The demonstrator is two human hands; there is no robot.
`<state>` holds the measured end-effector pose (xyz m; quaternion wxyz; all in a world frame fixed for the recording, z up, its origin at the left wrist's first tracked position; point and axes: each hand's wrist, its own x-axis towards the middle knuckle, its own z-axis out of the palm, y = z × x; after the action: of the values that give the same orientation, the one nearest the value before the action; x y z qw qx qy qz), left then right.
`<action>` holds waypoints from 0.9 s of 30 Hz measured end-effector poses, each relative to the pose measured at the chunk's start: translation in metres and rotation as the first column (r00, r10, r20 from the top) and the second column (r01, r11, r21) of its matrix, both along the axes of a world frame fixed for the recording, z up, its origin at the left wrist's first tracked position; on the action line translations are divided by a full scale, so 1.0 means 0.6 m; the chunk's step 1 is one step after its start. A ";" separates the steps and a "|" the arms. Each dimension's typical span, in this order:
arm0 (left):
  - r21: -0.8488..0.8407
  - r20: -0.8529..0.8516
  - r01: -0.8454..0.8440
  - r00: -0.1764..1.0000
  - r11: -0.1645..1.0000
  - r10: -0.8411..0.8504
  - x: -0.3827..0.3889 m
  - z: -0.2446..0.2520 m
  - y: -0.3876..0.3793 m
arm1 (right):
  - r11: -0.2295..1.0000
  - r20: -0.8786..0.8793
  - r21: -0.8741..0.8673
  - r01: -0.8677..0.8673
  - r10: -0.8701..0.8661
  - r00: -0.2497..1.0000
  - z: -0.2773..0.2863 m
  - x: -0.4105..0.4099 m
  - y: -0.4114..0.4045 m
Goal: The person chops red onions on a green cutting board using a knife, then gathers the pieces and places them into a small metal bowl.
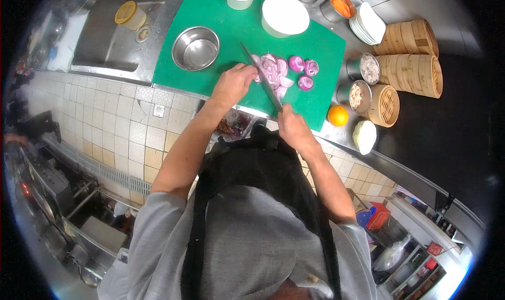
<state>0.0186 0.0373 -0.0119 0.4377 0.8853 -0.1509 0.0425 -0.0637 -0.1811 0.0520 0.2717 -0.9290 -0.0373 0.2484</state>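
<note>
My right hand (295, 128) grips the handle of a kitchen knife (263, 77). The long blade slants up and left across cut red onion (270, 66) on a green cutting board (225, 15). Just left of the blade, the bent fingers of my left hand (234, 82) are bunched against onion pieces; whether they pinch one is hidden. Three peeled red onion pieces, one of them a purple onion (296, 63), lie to the right of the sliced pile. A steel bowl (195, 48) with nothing visible inside stands on the board's left part.
White tubs (285, 15) stand at the board's far side. Along the right are an orange (338, 115), a cabbage piece (365, 137), steel containers of food (360, 96), stacked white plates (367, 23) and bamboo steamers (410, 75). A sink (106, 47) holds a yellow-lidded jar (130, 15) at left.
</note>
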 end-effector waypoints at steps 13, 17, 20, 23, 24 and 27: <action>0.044 0.002 0.014 1.000 0.999 -0.014 -0.001 0.012 -0.004 | 0.999 -0.026 -0.030 0.013 -0.014 1.000 -0.046 0.004 0.009; 0.003 0.041 0.021 0.999 1.000 -0.021 -0.002 0.000 0.002 | 1.000 -0.012 0.019 -0.020 0.020 1.000 -0.035 0.031 0.015; -0.015 0.021 -0.010 1.000 1.000 0.010 -0.001 -0.006 0.003 | 0.999 0.003 -0.048 -0.025 0.025 1.000 -0.010 0.023 0.010; 0.016 -0.015 -0.013 1.000 1.000 0.014 -0.003 -0.001 0.003 | 1.000 0.026 -0.007 0.005 -0.005 1.000 0.000 -0.005 0.003; 0.015 -0.016 -0.011 1.000 1.000 0.011 -0.002 0.000 0.002 | 1.000 0.025 -0.008 0.007 -0.007 1.000 -0.002 -0.009 0.001; 0.056 -0.052 0.001 0.999 0.998 0.001 0.000 0.002 0.002 | 1.000 0.007 -0.024 0.011 -0.010 1.000 -0.016 -0.019 -0.005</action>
<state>0.0187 0.0383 -0.0105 0.4164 0.8981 -0.1406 0.0153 -0.0752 -0.1839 0.0427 0.2619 -0.9332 -0.0304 0.2441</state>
